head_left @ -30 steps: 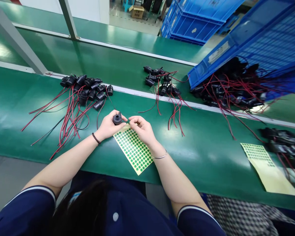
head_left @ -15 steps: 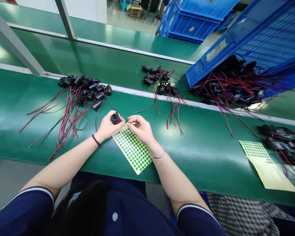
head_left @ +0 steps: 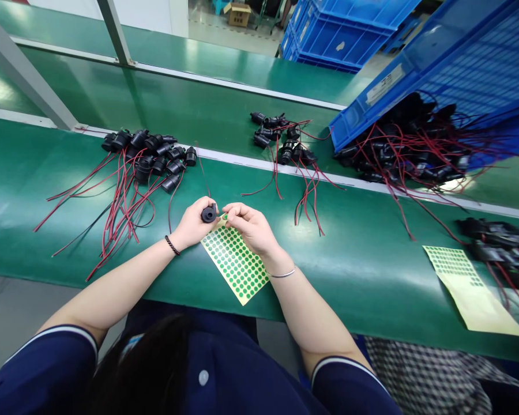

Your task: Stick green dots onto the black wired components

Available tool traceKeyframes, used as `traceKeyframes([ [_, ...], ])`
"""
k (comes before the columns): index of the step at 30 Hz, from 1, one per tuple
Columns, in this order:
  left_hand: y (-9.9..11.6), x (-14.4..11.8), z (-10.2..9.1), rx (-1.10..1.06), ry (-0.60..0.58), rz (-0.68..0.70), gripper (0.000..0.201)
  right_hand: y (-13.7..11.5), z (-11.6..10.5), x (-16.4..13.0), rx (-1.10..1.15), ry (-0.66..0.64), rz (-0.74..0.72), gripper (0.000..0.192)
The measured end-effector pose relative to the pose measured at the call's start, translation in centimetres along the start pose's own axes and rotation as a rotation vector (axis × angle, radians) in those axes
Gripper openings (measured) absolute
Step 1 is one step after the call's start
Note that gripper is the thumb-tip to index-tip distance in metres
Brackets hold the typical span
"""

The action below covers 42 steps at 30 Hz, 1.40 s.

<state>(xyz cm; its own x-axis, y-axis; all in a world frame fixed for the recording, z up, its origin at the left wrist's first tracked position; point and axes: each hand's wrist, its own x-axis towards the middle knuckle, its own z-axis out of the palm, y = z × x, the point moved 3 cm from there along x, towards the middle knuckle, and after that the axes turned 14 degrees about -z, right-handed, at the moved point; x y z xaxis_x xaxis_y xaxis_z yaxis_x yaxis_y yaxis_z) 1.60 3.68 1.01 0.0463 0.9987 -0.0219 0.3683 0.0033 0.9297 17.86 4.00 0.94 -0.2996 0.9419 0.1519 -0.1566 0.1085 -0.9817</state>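
Observation:
My left hand (head_left: 195,222) is wrapped round a small black cylindrical pump-like part (head_left: 208,214), its round end with a central hole facing up. Thumb and forefinger of my right hand (head_left: 253,227) are pinched together close beside it, with a green round sticker (head_left: 225,217) at their tips. Beneath both hands lies a pale yellow sheet of green dot stickers (head_left: 237,265), slanted on the green bench. My right hand covers part of its upper right edge.
Black parts with red wires (head_left: 145,155) lie heaped at the left. A smaller group (head_left: 285,138) sits beyond the white rail (head_left: 229,164). More spill from a tilted blue crate (head_left: 350,124). A partly used sticker sheet (head_left: 480,302) and more black parts (head_left: 501,248) are at the right.
The black part in my left hand has tipped and shifted slightly right and down. My right fingers have drawn in nearer to it, and the green sticker at their tips shows more fully.

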Motion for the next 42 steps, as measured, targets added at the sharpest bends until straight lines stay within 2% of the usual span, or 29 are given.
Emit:
traceKeyframes([
  [3,0.0,0.0,0.1,0.070,-0.042,0.076,0.014,-0.2,0.6,-0.3,-0.004,-0.044,0.000,0.023],
  [8,0.0,0.0,0.4,0.117,-0.089,0.143,0.012,0.0,0.8,-0.4,-0.014,-0.025,-0.007,0.020],
  [19,0.2,-0.1,0.5,0.199,-0.117,0.175,0.012,-0.3,0.8,-0.5,-0.168,-0.016,-0.060,0.013],
  [30,0.2,-0.2,0.5,0.222,-0.067,0.211,0.015,-0.3,1.2,-0.8,-0.248,0.075,-0.127,0.009],
  [36,0.5,-0.5,0.4,0.244,-0.032,0.200,0.017,0.4,1.7,-1.1,-0.120,0.112,-0.030,0.021],
  [42,0.4,-0.6,0.5,0.200,-0.018,0.183,0.018,0.1,1.8,-1.1,-0.083,0.113,-0.081,0.022],
])
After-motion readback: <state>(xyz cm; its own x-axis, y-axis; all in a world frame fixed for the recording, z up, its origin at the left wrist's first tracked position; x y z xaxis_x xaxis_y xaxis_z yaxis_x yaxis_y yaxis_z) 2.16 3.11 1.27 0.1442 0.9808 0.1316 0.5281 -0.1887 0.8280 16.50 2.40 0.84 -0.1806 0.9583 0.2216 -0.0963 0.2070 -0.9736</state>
